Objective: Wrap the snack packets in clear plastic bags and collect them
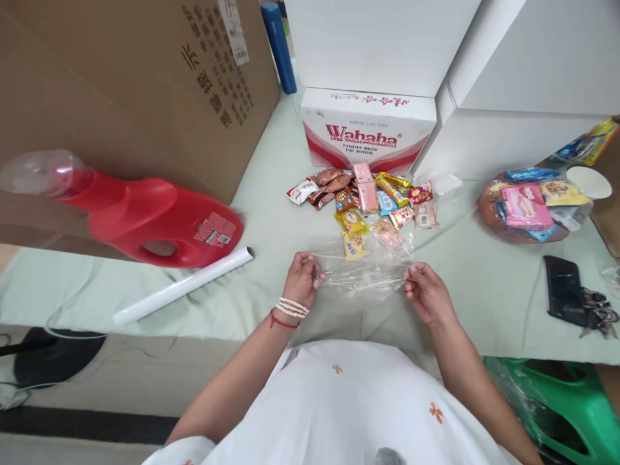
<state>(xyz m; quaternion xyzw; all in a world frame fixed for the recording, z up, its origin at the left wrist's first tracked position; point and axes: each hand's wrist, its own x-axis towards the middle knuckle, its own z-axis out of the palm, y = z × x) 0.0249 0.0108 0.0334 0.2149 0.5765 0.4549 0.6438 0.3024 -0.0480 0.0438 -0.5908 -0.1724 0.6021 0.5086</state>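
A clear plastic bag (pixel 361 274) is stretched sideways between my two hands, just above the table's front part. My left hand (pixel 301 279) pinches its left edge, with beads and a red cord around the wrist. The right edge is gripped by the closed fingers of my right hand (pixel 427 290). Right behind the bag lies a loose pile of small wrapped snacks (pixel 367 197). A yellow snack packet (pixel 355 245) and a pinkish snack packet (pixel 387 234) sit closest to the bag, partly seen through or beside its film.
A white Wahaha carton (pixel 368 132) stands behind the snacks. On the left are a red jug (pixel 159 219), a white roll (pixel 184 286) and a big cardboard box (pixel 121 84). To the right are a bowl (pixel 489 216) heaped with snacks, a black phone (pixel 563 289) and keys (pixel 600 313).
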